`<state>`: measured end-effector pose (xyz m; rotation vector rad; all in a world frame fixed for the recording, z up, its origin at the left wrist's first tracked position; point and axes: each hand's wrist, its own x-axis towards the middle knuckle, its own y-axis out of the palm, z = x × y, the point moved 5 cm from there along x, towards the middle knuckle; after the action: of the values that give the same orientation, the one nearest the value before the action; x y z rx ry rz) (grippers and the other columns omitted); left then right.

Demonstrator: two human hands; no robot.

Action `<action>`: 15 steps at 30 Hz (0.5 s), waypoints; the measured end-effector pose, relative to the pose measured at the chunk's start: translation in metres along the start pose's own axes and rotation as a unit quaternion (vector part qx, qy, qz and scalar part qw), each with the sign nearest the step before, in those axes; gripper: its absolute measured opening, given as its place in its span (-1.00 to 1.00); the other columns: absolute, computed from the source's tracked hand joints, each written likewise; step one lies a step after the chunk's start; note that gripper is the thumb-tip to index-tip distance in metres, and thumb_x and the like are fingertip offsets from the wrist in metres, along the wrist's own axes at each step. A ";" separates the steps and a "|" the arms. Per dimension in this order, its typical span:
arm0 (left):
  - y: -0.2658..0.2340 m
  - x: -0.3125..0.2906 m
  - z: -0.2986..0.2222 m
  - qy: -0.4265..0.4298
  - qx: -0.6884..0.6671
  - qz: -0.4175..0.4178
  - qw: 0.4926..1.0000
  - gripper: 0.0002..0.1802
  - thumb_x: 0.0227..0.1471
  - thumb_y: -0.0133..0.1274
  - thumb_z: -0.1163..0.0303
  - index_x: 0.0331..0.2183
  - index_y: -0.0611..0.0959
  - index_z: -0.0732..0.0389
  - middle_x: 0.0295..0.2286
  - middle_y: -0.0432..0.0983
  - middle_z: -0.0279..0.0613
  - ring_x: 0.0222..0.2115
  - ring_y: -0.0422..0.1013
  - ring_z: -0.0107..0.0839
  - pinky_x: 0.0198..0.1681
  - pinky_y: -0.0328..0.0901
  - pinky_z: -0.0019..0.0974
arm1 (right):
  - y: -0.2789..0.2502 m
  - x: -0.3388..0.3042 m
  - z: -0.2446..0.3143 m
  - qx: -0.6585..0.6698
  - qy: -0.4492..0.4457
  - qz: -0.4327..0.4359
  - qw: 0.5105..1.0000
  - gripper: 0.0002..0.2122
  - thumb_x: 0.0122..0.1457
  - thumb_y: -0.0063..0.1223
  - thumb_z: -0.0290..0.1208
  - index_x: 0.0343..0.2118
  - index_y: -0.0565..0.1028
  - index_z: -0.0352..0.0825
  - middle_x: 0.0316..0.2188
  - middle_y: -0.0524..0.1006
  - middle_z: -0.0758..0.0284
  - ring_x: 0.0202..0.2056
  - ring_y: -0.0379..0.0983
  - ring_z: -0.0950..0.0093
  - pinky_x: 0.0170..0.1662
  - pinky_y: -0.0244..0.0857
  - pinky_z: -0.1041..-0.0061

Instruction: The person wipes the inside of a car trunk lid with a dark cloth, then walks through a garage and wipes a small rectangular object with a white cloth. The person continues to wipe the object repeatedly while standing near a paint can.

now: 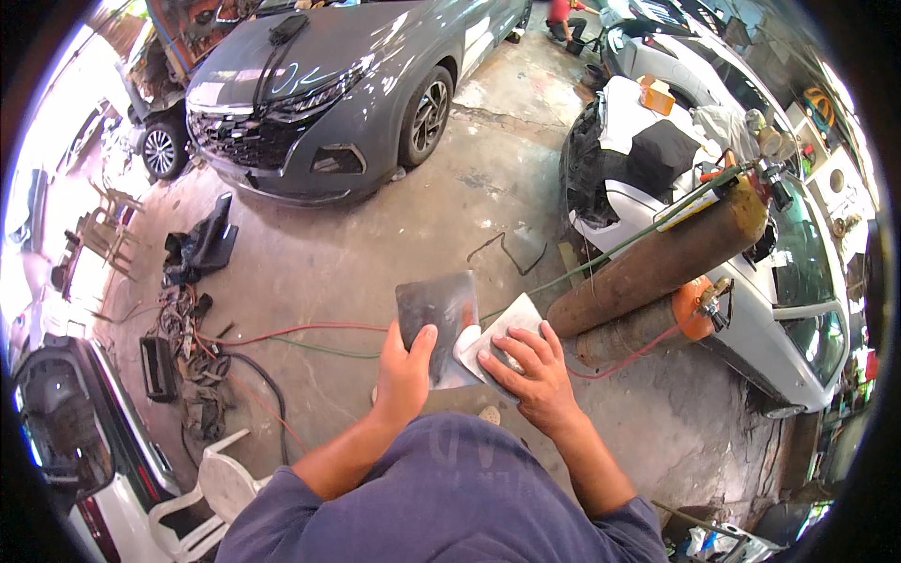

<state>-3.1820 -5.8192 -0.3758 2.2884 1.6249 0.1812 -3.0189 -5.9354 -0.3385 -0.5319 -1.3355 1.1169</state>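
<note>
My left hand point(405, 372) grips a flat, dark grey rectangular metal plate point(439, 314) by its left edge, thumb lying across its face. The plate's lower part shines paler. My right hand point(535, 377) is closed over a light grey, flat rectangular piece point(522, 317), its fingers curled across the top face. A rounded white part point(466, 340) shows at this piece's left corner, against the plate's right side. Whether it belongs to the pale piece I cannot tell. Both pieces are held close together in front of my body, above the concrete floor.
A dark grey car point(319, 84) stands ahead, its front grille exposed. At right, a rusty gas cylinder point(657, 258) and an orange-topped one point(693, 310) lean beside a white car point(807, 328). Red and green hoses point(310, 327) cross the floor. A white plastic chair point(225, 479) stands near left.
</note>
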 end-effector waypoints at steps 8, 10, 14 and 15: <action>0.005 0.001 -0.012 0.066 0.100 0.041 0.992 -0.68 0.28 -0.06 0.40 0.01 0.43 0.34 -0.11 0.50 -0.18 -0.12 0.39 -0.48 -0.01 0.29 -0.34 | -0.013 0.007 0.009 -0.040 -0.059 0.078 0.994 -0.52 -0.04 0.11 -0.44 0.02 0.54 0.10 0.03 0.47 0.53 0.09 0.36 0.44 0.29 -0.02 -0.09; 0.007 0.000 -0.006 0.022 0.130 0.104 0.986 -0.64 0.29 -0.09 0.39 0.06 0.42 0.34 -0.11 0.51 -0.15 -0.10 0.38 -0.46 0.00 0.28 -0.34 | -0.024 0.010 -0.008 -0.054 -0.038 0.040 0.997 -0.51 -0.05 0.09 -0.45 0.02 0.53 0.09 0.01 0.48 0.53 0.09 0.36 0.44 0.29 -0.02 -0.09; 0.016 -0.003 -0.005 0.037 0.177 0.119 0.976 -0.61 0.31 -0.13 0.38 0.08 0.42 0.37 -0.14 0.54 -0.06 -0.14 0.42 -0.40 -0.03 0.30 -0.29 | -0.011 0.016 0.006 -0.004 -0.037 0.034 0.999 -0.54 -0.07 0.11 -0.51 -0.04 0.58 0.04 -0.02 0.52 0.53 0.07 0.40 0.47 0.27 0.04 0.06; 0.017 0.001 -0.011 0.057 0.198 0.103 0.973 -0.61 0.31 -0.13 0.38 0.08 0.42 0.37 -0.15 0.55 -0.04 -0.15 0.43 -0.39 -0.04 0.31 -0.28 | -0.002 0.013 0.014 0.029 -0.043 0.030 0.998 -0.55 -0.07 0.11 -0.51 -0.05 0.58 0.03 -0.02 0.52 0.53 0.07 0.41 0.47 0.27 0.05 0.08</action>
<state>-3.1694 -5.8210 -0.3594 2.7971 1.5903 0.0367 -3.0327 -5.9294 -0.3272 -0.4887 -1.3652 1.2368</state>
